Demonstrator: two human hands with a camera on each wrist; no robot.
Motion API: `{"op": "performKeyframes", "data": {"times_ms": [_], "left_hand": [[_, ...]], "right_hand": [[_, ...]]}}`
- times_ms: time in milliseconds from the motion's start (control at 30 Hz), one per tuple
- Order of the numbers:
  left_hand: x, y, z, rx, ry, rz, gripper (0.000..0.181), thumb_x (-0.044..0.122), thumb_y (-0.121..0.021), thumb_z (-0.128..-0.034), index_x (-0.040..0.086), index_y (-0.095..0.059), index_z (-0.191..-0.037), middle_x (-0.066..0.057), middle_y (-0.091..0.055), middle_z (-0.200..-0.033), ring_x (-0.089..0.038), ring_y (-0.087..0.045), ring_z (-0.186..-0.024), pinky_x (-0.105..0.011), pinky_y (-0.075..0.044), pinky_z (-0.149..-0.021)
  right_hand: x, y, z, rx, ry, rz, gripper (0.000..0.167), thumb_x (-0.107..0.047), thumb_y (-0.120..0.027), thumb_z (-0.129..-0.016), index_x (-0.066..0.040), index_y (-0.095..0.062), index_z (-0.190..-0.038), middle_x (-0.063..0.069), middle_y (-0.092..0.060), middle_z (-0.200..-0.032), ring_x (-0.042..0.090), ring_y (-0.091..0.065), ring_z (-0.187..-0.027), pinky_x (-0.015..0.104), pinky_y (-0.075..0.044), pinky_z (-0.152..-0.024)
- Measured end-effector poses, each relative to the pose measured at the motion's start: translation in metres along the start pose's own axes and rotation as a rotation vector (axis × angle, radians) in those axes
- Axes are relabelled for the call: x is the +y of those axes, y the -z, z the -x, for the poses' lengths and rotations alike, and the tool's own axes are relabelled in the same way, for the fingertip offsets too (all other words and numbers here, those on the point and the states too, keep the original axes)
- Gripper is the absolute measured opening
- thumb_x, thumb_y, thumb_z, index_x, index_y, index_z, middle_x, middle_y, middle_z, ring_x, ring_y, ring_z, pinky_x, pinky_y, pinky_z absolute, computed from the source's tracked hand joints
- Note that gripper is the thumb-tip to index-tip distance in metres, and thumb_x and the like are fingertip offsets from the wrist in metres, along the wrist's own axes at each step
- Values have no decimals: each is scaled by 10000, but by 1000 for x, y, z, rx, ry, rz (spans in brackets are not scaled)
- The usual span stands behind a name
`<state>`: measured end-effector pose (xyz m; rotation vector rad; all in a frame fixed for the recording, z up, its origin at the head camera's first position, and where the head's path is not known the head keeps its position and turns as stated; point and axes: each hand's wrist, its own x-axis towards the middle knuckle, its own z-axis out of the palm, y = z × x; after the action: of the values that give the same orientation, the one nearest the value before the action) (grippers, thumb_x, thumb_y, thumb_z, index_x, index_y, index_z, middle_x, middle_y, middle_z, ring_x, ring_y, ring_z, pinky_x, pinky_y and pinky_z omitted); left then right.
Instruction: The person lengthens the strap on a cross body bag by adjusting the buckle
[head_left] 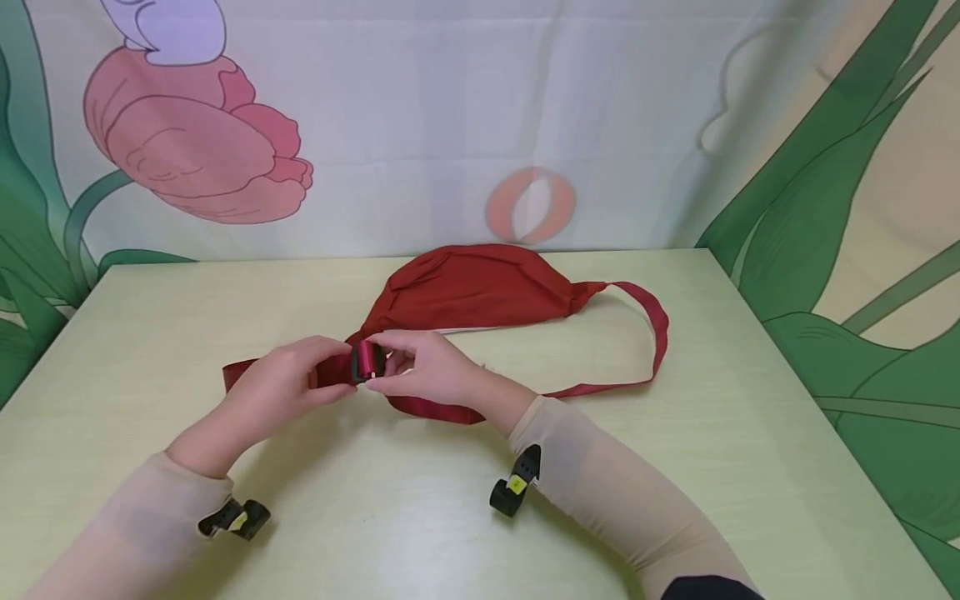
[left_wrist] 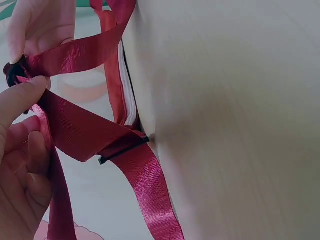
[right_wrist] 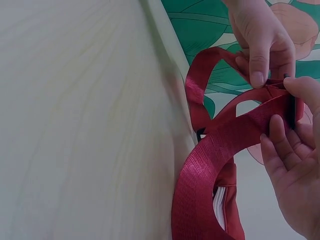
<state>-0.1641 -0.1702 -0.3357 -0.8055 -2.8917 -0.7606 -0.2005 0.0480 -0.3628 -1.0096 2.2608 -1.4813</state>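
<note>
A red waist bag (head_left: 480, 287) lies toward the back of the table, its dark red strap (head_left: 657, 333) looping out to the right. Above the table in front of it, both hands meet at a black buckle (head_left: 358, 363) threaded with the strap. The left hand (head_left: 288, 379) pinches the strap and buckle edge from the left. From the right, the right hand (head_left: 427, 365) pinches the buckle between thumb and fingers. In the left wrist view a black slider (left_wrist: 124, 149) sits lower on the strap (left_wrist: 150, 190). The right wrist view shows the strap (right_wrist: 200, 175) curving down from the buckle.
The pale table (head_left: 420, 517) runs up to a white cloth backdrop (head_left: 420, 108) printed with flowers and green leaves. A black band with a yellow mark (head_left: 517, 483) is on the right sleeve, and a similar one (head_left: 238, 521) on the left.
</note>
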Motion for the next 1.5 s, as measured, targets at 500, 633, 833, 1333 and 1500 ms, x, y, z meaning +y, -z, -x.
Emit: {"op": "performKeyframes", "data": {"times_ms": [500,633,833,1333,1500], "left_hand": [[-7,4,10,91,2,-70,318,176,-811,-723,90,-642,-979,-8,-573,-854,-140,-473,-651,-257,-430,-535],[-11,7,12,63,26,-55,307,166,-804,-732,100,-637,-981,-4,-564,-851,-146,-476,-657,-256,-440,-537],[-18,10,15,34,53,-26,313,146,-806,-728,98,-630,-983,-10,-552,-845,-158,-481,-669,-256,-449,-537],[12,-4,5,27,-15,114,679,156,-775,-770,37,-445,-1351,-94,-545,-1147,-118,-527,-672,-246,-477,-581],[17,-9,-1,18,44,203,651,138,-778,-762,20,-475,-1326,-54,-612,-901,-111,-556,-659,-249,-480,-571]], "right_hand": [[-4,1,-2,-10,-4,82,438,-199,-732,-817,-106,-589,-1221,-33,-614,-889,81,-595,-759,198,-487,-769],[-4,2,-2,-16,-6,100,408,-218,-730,-818,-128,-601,-1195,-44,-619,-861,78,-600,-745,201,-481,-777],[-4,3,-3,-15,-11,106,401,-222,-731,-818,-143,-603,-1191,-55,-619,-842,73,-600,-732,204,-477,-783],[-1,-3,-1,-15,-20,94,490,-179,-723,-825,-122,-550,-1280,-21,-592,-814,101,-572,-699,228,-499,-650],[-3,-3,1,14,-88,55,537,-178,-721,-828,-115,-507,-1315,16,-581,-964,109,-578,-741,231,-501,-660]]}}
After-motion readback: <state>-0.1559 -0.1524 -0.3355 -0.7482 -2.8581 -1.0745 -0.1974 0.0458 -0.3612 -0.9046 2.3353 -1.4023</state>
